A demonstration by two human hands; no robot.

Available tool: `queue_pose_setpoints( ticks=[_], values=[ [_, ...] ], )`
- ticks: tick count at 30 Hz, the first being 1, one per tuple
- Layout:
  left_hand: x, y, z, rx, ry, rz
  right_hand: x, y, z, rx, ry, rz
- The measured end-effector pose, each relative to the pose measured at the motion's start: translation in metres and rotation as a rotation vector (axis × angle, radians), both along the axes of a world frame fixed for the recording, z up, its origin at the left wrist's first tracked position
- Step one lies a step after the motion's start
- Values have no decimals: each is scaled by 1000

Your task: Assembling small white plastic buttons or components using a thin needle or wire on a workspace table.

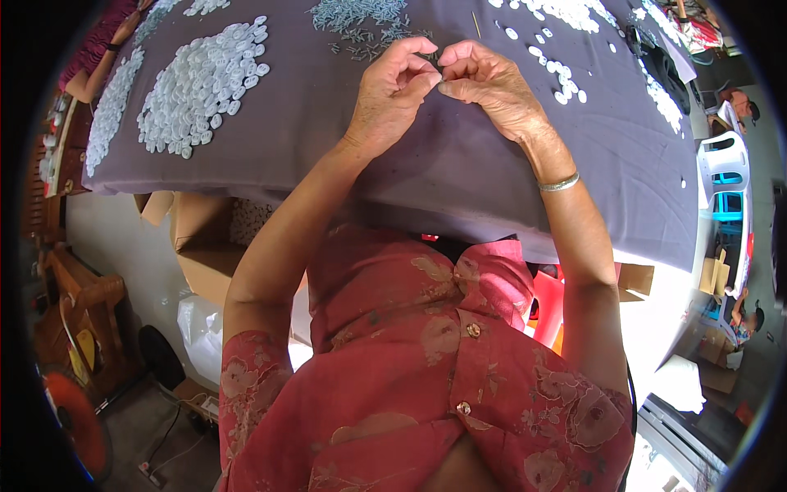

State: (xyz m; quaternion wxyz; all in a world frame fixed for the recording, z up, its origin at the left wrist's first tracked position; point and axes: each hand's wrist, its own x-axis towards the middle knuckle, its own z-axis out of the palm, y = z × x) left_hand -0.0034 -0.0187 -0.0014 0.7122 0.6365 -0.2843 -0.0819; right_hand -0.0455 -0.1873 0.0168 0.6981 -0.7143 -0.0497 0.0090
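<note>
My left hand [385, 102] and my right hand [502, 94] meet over the table, thumbs and forefingers pinched almost tip to tip. Whatever they hold is small, dark and mostly hidden by the fingers. Just beyond them lies a heap of small grey-blue rod-like pieces [361, 18], some strays reaching toward my left hand. To the left spreads a big pile of white oval plastic pieces [201, 90]. Scattered white pieces [564, 78] lie to the right of my right hand. A thin brass-coloured stick [476, 25] rests beyond my right fingers.
A dark grey cloth [311, 164] covers the table. More white pieces [115, 111] line its left edge, near another person's arm [86, 82]. A black item [660, 66] lies at the right. Below the table stands an open cardboard box [205, 266]; white chairs [725, 160] are off to the right.
</note>
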Motion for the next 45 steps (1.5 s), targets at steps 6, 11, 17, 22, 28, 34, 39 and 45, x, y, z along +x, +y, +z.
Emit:
queue_pose_setpoints(
  ticks=[6, 11, 17, 22, 28, 34, 39, 45],
  values=[
    [-1, -1, -1, -37, -36, -1, -1, -1, 5, -14, 19, 47],
    [1, 0, 0, -73, -57, 29, -4, -1, 13, 121, 198, 26],
    [2, 1, -1, -56, -55, 20, -2, 0, 4, 97, 180, 73],
    [0, -1, 1, -66, -107, 36, -2, 1, 1, 136, 182, 65],
    [0, -1, 0, -42, -127, 35, -4, 4, 6, 121, 189, 21],
    [2, -2, -2, -63, -40, 72, -2, 10, -5, -234, -23, -123],
    [8, 2, -2, -77, -5, 169, -1, -1, -1, -376, -123, -172],
    [21, 7, -15, 194, -245, 388, 0, -18, 5, -355, 22, -215]
  ],
)
